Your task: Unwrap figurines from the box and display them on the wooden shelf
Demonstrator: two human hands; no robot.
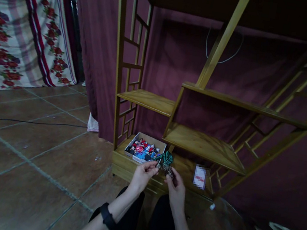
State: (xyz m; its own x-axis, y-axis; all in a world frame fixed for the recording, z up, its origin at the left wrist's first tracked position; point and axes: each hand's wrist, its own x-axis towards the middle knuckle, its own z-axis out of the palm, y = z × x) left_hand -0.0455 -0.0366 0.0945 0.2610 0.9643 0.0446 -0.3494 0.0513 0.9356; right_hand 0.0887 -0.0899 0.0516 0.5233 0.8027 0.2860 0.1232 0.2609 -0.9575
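Note:
Both of my hands hold a small bunched piece of shiny dark green fabric with a brownish patterned lower part, perhaps a hair scrunchie. My left hand pinches its left side between thumb and fingers. On the right side, my right hand grips the lower edge. Just left of and behind the fabric, a shallow cardboard box sits on the low wooden shelf. Inside it lies a pile of small red, blue, white and black items, too small to name.
A wooden shelf unit with staggered boards and lattice sides stands ahead. On its base, right of my hands, rests a white card, blurred out. A black cable crosses the tiled floor. A floral blanket hangs at left.

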